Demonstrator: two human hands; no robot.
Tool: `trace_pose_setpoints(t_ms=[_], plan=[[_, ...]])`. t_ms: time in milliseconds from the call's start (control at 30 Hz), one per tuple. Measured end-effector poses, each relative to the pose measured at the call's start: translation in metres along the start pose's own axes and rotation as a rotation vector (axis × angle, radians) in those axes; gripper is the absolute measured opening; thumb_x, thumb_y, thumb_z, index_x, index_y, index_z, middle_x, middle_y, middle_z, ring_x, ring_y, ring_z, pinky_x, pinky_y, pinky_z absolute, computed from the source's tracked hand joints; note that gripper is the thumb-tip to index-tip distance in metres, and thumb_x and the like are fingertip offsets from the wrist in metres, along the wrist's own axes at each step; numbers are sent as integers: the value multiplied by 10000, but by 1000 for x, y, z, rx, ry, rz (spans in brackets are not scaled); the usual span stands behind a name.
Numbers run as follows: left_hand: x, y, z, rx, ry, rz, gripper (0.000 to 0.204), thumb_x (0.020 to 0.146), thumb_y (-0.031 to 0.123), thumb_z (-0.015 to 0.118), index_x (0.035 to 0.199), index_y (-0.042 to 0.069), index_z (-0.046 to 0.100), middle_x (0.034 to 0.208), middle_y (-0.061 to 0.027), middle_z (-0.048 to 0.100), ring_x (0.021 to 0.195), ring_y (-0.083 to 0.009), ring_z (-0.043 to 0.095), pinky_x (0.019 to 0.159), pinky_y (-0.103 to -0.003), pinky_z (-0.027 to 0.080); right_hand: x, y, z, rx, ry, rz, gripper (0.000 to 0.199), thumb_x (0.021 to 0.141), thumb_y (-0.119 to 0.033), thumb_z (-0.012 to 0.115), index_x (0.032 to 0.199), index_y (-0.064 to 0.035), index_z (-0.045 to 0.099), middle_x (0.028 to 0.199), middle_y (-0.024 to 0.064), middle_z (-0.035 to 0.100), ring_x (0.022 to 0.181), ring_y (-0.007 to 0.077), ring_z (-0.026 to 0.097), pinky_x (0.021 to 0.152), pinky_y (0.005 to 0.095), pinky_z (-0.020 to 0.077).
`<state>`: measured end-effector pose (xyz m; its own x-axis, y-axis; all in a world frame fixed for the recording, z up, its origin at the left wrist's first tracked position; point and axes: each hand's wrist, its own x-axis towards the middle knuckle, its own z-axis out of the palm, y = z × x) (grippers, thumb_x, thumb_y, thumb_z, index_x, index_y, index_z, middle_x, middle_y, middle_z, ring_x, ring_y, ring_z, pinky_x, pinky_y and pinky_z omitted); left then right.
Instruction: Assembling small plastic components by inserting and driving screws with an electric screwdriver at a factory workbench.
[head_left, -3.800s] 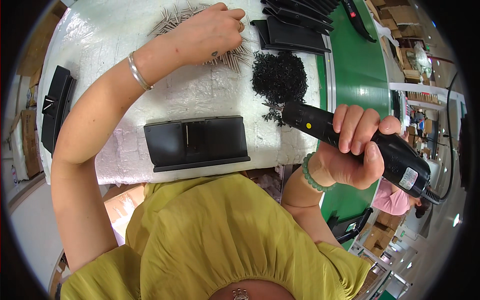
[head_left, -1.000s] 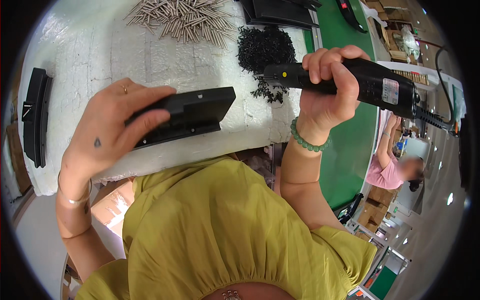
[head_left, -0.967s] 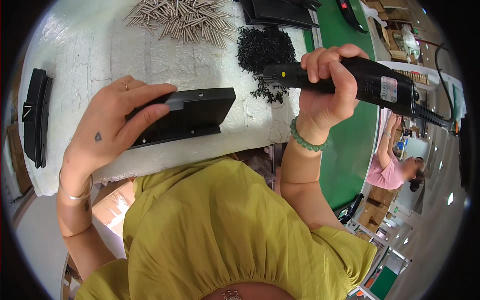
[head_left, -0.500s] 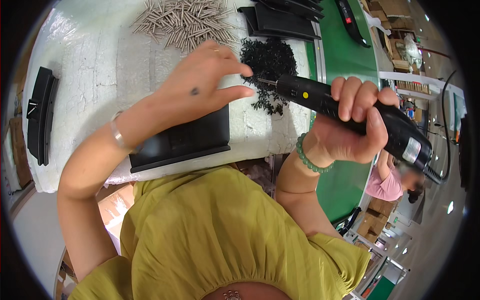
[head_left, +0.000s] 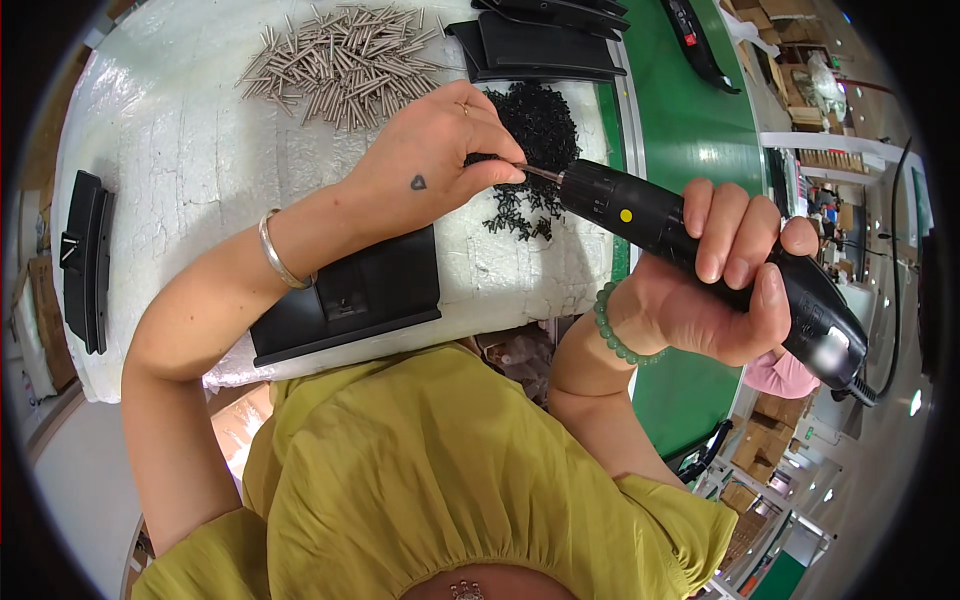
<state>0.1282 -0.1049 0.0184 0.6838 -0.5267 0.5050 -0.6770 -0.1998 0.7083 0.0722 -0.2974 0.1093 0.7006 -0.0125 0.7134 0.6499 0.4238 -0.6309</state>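
Observation:
My right hand (head_left: pixel 715 285) grips a black electric screwdriver (head_left: pixel 700 255) with a yellow dot and a cable, its bit pointing left. My left hand (head_left: pixel 430 160) pinches at the bit's tip, fingertips closed on what looks like a small black screw, just over the heap of black screws (head_left: pixel 535 125). Below my left forearm a flat black plastic panel (head_left: pixel 350 300) lies on the white padded table (head_left: pixel 170 170), near its front edge.
A pile of silver metal pins (head_left: pixel 345 60) lies at the back. Stacked black panels (head_left: pixel 540 45) sit at the far edge, another black part (head_left: pixel 85 260) at the left. A green conveyor belt (head_left: pixel 690 120) runs along the right. A person in pink (head_left: pixel 785 375) works further off.
The left hand let go of the black panel, which now lies flat, and reached to the screw heap. The screwdriver swung down toward the left fingers.

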Motion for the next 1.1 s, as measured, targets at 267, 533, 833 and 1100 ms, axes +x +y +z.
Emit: trace_pose_setpoints(t_ms=[267, 533, 833, 1100], plan=[[-7, 7, -4, 95, -4, 79, 104, 741, 136, 728, 822, 75, 704, 772, -37, 659, 873, -200, 592, 702, -301, 505, 0, -4, 15, -50, -33, 127, 244, 731, -141, 534, 967, -93, 493, 610, -41, 430, 518, 74, 414, 589, 252, 341], [-24, 10, -12, -79, 43, -46, 96, 730, 102, 725, 818, 68, 709, 767, -47, 669, 849, -205, 610, 709, -299, 510, -4, 1, 26, 15, -104, 115, 227, 736, -132, 537, 950, -99, 469, 613, -45, 457, 506, 61, 434, 562, 242, 348], [-20, -6, -45, 184, 88, -80, 140, 740, 133, 708, 869, 80, 699, 815, -54, 634, 924, -225, 576, 807, -324, 479, -13, 14, 15, 48, -80, 106, 332, 783, -98, 552, 1094, -82, 438, 632, 19, 461, 507, 139, 454, 575, 314, 396], [-18, -36, -65, 759, 34, -247, 92, 729, 150, 704, 725, 66, 666, 730, -57, 648, 826, -260, 573, 676, -384, 498, -11, 11, 21, -24, -94, 127, 293, 760, -140, 501, 1046, -76, 492, 616, -26, 426, 528, 87, 423, 614, 281, 354]])
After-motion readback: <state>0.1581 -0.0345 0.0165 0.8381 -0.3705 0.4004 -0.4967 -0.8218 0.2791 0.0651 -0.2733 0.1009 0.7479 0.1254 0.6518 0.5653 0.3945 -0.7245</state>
